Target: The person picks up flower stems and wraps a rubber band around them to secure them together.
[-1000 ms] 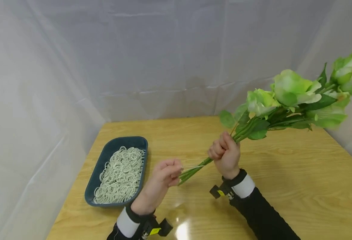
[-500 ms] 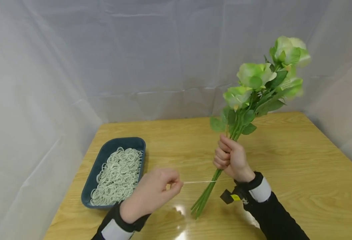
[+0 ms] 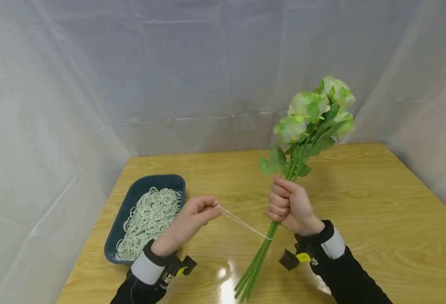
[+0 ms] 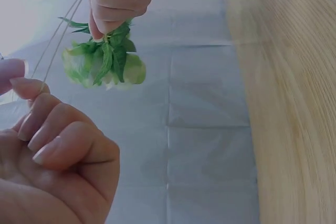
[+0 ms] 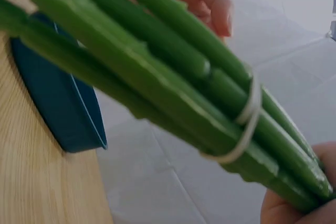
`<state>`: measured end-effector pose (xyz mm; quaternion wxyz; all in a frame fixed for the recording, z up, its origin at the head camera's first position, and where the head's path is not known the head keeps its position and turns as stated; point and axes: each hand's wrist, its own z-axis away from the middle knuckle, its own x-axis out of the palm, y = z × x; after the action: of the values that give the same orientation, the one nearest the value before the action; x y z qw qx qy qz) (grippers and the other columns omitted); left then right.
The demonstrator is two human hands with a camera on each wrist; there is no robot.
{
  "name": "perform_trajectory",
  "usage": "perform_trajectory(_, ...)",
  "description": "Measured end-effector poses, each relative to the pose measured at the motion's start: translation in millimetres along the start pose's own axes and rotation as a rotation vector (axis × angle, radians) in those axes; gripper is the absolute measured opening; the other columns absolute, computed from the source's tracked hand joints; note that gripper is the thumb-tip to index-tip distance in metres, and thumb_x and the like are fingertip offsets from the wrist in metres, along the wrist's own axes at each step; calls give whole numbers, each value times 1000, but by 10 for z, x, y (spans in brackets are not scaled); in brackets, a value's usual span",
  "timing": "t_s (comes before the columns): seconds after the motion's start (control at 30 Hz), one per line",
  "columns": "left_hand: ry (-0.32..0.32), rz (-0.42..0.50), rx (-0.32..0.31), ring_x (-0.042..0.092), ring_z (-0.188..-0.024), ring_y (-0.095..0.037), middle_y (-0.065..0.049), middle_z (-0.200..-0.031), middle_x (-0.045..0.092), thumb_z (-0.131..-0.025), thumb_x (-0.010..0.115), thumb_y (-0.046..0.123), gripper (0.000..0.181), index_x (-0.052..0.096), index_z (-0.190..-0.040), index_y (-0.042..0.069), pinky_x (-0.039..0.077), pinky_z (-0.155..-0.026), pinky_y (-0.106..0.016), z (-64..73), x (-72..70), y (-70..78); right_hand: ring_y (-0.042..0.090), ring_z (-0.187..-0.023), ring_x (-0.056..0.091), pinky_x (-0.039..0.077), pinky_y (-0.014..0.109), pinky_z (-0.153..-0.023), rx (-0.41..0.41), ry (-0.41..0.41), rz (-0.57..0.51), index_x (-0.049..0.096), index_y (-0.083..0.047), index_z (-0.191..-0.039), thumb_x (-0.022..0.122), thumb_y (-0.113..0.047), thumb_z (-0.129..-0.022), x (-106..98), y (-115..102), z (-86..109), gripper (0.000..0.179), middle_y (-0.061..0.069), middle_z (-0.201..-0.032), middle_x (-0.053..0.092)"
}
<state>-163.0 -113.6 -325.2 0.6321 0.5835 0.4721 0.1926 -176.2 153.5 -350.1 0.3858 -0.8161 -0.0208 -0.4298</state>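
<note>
My right hand grips a bunch of green-white artificial roses by the green stems, blossoms up and stem ends slanting down to the left. A pale rubber band loops around the stems below that fist; in the right wrist view the band lies across several stems. My left hand pinches the band's other end between thumb and index finger, stretching it out to the left. The left wrist view has two taut strands of the band running from the left fingertips toward the right fist.
On the left of the wooden table stands a dark blue tray filled with many pale rubber bands. A whitish plastic sheet hangs behind the table and at its sides.
The right hand has swung the roses from pointing right to more upright, then lowered them slightly. The left hand has drawn the band away to the left, its loop now long and stretched.
</note>
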Motion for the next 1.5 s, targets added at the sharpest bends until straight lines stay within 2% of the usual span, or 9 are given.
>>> perform_trajectory(0.23, -10, 94, 74, 31, -59, -7, 6, -69, 34, -100, 47, 7, 20, 51, -85, -7, 30, -57, -21, -96, 17, -53, 9, -44, 4, 4, 22, -47, 14, 37, -185, 12, -17, -66, 14, -29, -112, 13, -123, 57, 47, -5, -56, 9)
perform_trajectory(0.37, 1, 152, 79, 28, -56, -8, 8, -67, 33, -100, 46, 6, 22, 49, -84, -9, 27, -55, -23, -140, 57, -110, 9, -45, 5, 5, 22, -49, 22, 48, -276, 11, -18, -67, 19, -29, -112, 26, -189, 89, 47, -5, -56, 10)
perform_trajectory(0.67, -9, 419, 41, 17, -51, -14, 6, -63, 28, -102, 44, 7, 27, 55, -81, 19, 19, -54, -25, -226, 100, -179, 9, -46, 4, 5, 21, -50, 49, 72, -351, 11, -18, -65, 14, -32, -112, 39, -186, 94, 48, -6, -56, 9)
perform_trajectory(0.83, -69, 603, 72, 15, -54, -17, 3, -68, 31, -105, 46, 11, 26, 59, -84, 21, 13, -57, -34, -294, 99, -217, 8, -46, 4, 4, 20, -49, 75, 97, -351, 11, -19, -65, 11, -34, -111, 57, -127, 61, 49, -6, -56, 9)
perform_trajectory(1.0, -101, 660, 109, 15, -56, -16, 3, -71, 33, -105, 48, 15, 23, 59, -86, 21, 14, -57, -33, -323, 91, -259, 7, -46, 4, 4, 20, -49, 81, 127, -375, 11, -20, -65, 8, -35, -111, 70, -115, 52, 48, -7, -56, 9)
perform_trajectory(1.13, -104, 647, 121, 15, -55, -16, 3, -69, 32, -104, 45, 7, 29, 61, -84, 22, 13, -54, -32, -313, 124, -353, 7, -47, 4, 4, 20, -50, 42, 134, -455, 11, -21, -66, 5, -38, -110, 88, -169, 81, 47, -7, -56, 9)
perform_trajectory(1.27, -73, 575, 116, 18, -52, -12, 7, -65, 33, -100, 46, 1, 31, 64, -86, 21, 13, -52, -31, -299, 212, -465, 8, -49, 4, 4, 22, -53, 7, 100, -610, 12, -22, -67, 2, -45, -108, 102, -244, 130, 47, -6, -58, 9)
perform_trajectory(1.37, -15, 389, 165, 29, -54, -6, 11, -69, 44, -98, 52, 0, 21, 68, -88, 10, 21, -50, -25, -292, 316, -520, 9, -51, 4, 4, 23, -55, -38, 99, -746, 13, -23, -67, 4, -50, -107, 104, -301, 166, 49, -6, -59, 9)
perform_trajectory(1.5, 52, 76, 260, 42, -64, 0, -1, -74, 55, -95, 62, 1, 8, 70, -93, -2, 39, -55, -18, -269, 488, -578, 10, -52, 3, 5, 25, -59, -142, 156, -892, 15, -23, -65, 15, -50, -109, 99, -368, 216, 52, -5, -59, 9)
